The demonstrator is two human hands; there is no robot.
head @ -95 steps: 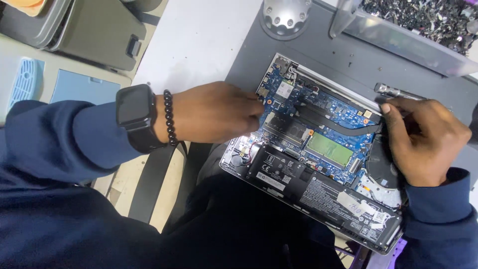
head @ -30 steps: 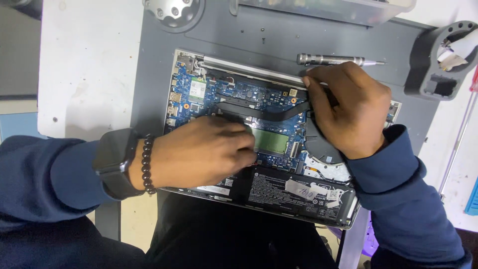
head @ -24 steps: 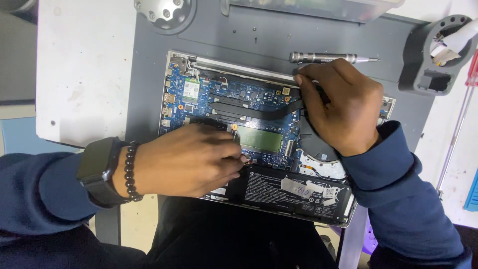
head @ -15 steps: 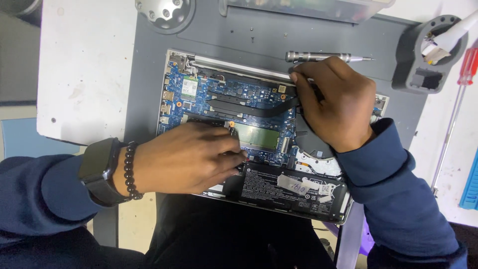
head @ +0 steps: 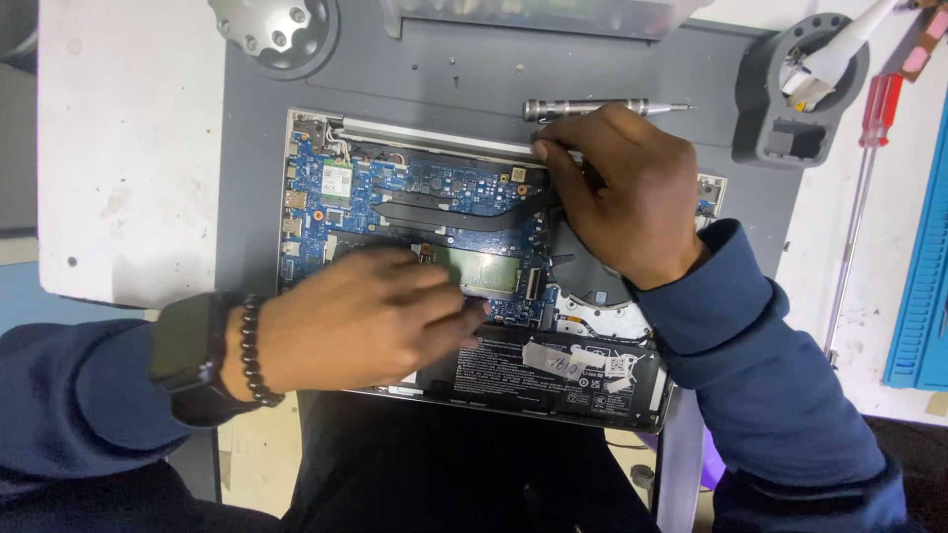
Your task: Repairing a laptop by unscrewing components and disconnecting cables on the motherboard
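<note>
Left hand (head: pixel 360 321) lies flat with fingers stretched out, tips pressing on the board near the battery's top edge, so it's pressing down, not holding anything. Right hand (head: pixel 617 192) is curled with fingertips pinched at something by the hinge, upper middle of the frame; can't tell what's between them, the knuckles hide it.

Biggest thing first: the grey mat (head: pixel 247 197) fills the centre, and the opened laptop (head: pixel 306 128) sits on it with its insides up. Both hands are right on top of it, left at lower centre, right at upper right. Looks like a thin, fairly light shell that would flex, and I'd say the blue board (head: pixel 434 183) is fragile, so grab it by the outer metal edges, not the parts. The black battery (head: pixel 553 370) runs along the bottom edge, just right of the left fingertips. The fan (head: pixel 583 271) peeks out under the right palm.

Small stuff: a silver screwdriver (head: pixel 583 107) lies just above the right hand, near but apart.
</note>
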